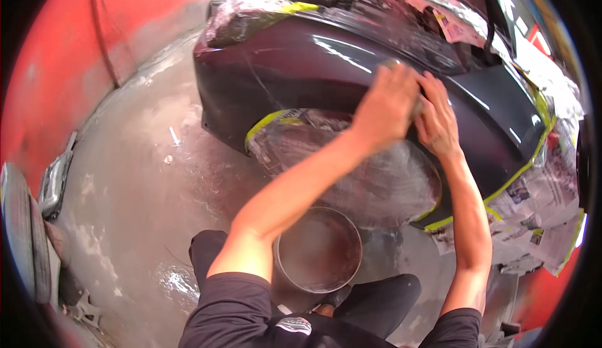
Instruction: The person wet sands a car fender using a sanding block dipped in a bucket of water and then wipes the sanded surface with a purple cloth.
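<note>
My left hand [387, 103] is raised on a dark glossy car fender [295, 59], blurred, its fingers curled over a small object I cannot make out. My right hand [438, 117] is right beside it, fingers bent against the same spot and partly around that object. Below them the wheel arch is covered by dusty masking sheet [370, 178], edged with yellow-green tape [263, 122]. A round bucket [316, 251], apparently with murky liquid in it, stands on the floor between my knees, under the arch.
Newspaper masking [527, 191] hangs at the panel's right, and crumpled covering [238, 9] lies over its upper left. A red wall [56, 65] with a hanging hose curves along the left. Tires [25, 235] and a silver-dark part [56, 178] lean at the left edge of the wet floor [125, 216].
</note>
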### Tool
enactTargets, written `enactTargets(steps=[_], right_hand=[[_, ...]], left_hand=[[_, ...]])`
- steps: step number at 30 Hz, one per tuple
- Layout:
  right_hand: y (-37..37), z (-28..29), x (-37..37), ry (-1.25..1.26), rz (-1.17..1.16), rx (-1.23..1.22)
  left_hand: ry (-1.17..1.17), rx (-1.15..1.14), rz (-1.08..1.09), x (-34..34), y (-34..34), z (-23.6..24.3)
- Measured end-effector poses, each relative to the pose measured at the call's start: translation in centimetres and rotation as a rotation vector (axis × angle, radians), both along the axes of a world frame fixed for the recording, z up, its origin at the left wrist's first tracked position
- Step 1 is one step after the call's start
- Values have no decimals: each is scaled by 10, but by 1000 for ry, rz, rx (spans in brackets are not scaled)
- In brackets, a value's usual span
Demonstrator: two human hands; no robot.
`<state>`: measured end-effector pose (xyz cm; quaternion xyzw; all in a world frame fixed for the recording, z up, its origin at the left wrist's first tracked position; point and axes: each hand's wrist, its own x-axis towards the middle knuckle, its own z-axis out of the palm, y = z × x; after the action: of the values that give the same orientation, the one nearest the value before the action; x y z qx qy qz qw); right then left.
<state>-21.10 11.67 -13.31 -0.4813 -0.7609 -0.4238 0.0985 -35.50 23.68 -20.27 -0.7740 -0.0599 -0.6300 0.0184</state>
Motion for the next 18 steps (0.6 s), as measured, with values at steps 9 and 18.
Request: enactTargets(steps=[9,18], right_hand=[[-26,-18,4,-32,-211,94],[-32,-16,13,-63,-197,121]], left_hand=[[-224,-313,325,-97,121,-29],[-244,-411,262,-117,142,-40]])
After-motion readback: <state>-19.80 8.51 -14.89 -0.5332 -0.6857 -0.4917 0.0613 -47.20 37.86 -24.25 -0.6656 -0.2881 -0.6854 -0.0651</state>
